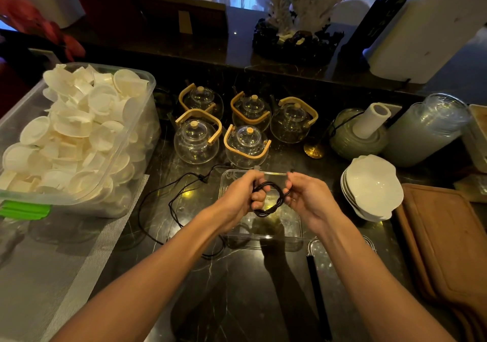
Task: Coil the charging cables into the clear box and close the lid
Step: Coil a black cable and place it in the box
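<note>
- While your left hand (243, 194) curls its grip round the coiled cable (268, 199) and your right hand (303, 196) pinches its far side, it hangs just above the clear box (295, 225).
- Judge it light, limp, springy: keep every loop pinched together.
- Left of your grip, a loose cable (168, 204) lies on the surface.

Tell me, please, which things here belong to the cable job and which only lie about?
For the job: coiled black cable in left hand and right hand; loose cable; clear box; lid.

Lying about: glass teapots; white bowls; tub of cups; wooden boards.
</note>
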The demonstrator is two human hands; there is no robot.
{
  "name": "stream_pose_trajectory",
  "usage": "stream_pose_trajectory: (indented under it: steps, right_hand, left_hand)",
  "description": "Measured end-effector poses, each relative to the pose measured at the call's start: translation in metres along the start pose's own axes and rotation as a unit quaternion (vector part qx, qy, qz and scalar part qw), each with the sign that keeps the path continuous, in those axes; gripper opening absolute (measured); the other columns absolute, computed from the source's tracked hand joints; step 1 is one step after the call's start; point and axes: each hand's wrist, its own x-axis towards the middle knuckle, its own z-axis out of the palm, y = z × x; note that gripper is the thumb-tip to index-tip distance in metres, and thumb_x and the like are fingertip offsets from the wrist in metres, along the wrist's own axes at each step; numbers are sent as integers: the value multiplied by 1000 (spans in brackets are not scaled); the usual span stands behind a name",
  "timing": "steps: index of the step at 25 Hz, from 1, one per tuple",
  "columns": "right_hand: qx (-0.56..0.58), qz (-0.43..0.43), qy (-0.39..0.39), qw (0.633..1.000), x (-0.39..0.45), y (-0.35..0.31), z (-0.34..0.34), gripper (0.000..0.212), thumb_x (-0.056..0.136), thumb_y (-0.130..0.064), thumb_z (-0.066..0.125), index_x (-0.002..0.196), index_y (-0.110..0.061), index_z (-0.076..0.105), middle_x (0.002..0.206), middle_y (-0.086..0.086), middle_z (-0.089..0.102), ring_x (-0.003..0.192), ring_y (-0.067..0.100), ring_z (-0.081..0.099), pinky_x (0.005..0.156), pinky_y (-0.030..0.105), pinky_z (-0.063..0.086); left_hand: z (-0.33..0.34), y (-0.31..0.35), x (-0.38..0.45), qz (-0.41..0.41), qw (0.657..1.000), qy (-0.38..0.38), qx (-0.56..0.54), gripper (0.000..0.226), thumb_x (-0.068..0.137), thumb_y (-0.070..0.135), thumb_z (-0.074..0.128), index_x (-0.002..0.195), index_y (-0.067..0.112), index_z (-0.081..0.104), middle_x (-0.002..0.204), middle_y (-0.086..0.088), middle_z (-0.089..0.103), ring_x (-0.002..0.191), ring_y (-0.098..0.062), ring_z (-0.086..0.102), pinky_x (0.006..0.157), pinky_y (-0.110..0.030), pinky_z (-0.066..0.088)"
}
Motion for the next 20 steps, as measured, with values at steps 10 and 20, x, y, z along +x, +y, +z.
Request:
stream_pose_trajectory:
  steps: [10,20]
  right_hand:
    - [-193,54,-77,977,2,15,-6,22,93,-16,69,103,1,78,78,3,59,61,8,48,49,22,43]
    - [-69,-29,-190,979,-2,26,1,12,100,-2,58,108,0,66,76,6,62,52,6,46,38,18,35]
  left_hand:
    - [0,8,11,17,996,70,55,33,104,30,30,88,10,52,65,1,46,50,-6,31,49,-22,25]
    - [-1,-5,13,16,988,92,122,19,102,16,38,88,14,51,59,3,44,55,-9,34,51,-22,27]
